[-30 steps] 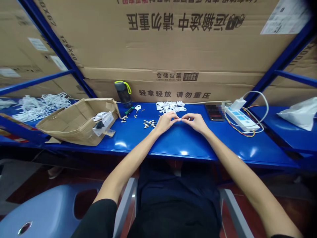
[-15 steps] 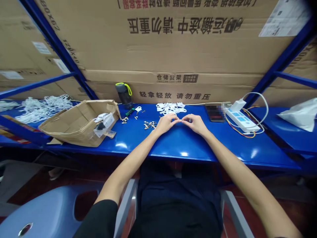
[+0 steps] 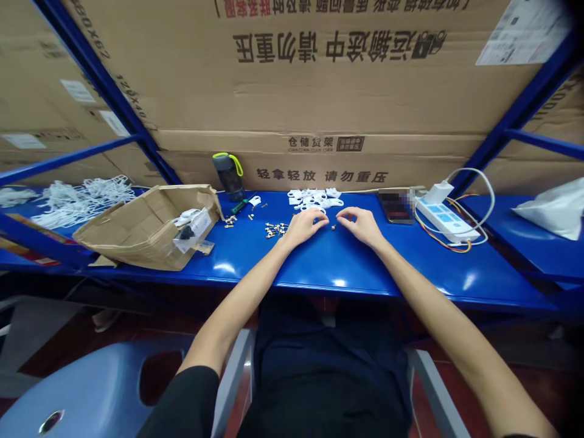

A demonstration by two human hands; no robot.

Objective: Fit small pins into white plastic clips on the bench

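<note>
My left hand (image 3: 306, 225) is over the middle of the blue table, its thumb and fingertips drawn together; what they hold, if anything, is too small to name. To its right, across a narrow gap, my right hand (image 3: 359, 225) has its fingers curled in a pinch, and its contents cannot be made out. A tiny brass-coloured piece (image 3: 333, 227) shows between the two hands. White plastic parts (image 3: 314, 198) lie just behind my left hand. Beside its wrist is a pile of small brass-coloured pieces (image 3: 275, 230).
On the left stand an open cardboard box (image 3: 137, 234) and a dark bottle (image 3: 229, 177), with a green tool (image 3: 239, 206) nearby. A phone (image 3: 396, 207) and a white power strip (image 3: 447, 220) with cables lie on the right. Large cartons (image 3: 292, 103) rise behind.
My hands have moved apart at the fingertips, which met before. The tiny brass-coloured piece now shows in the gap between them.
</note>
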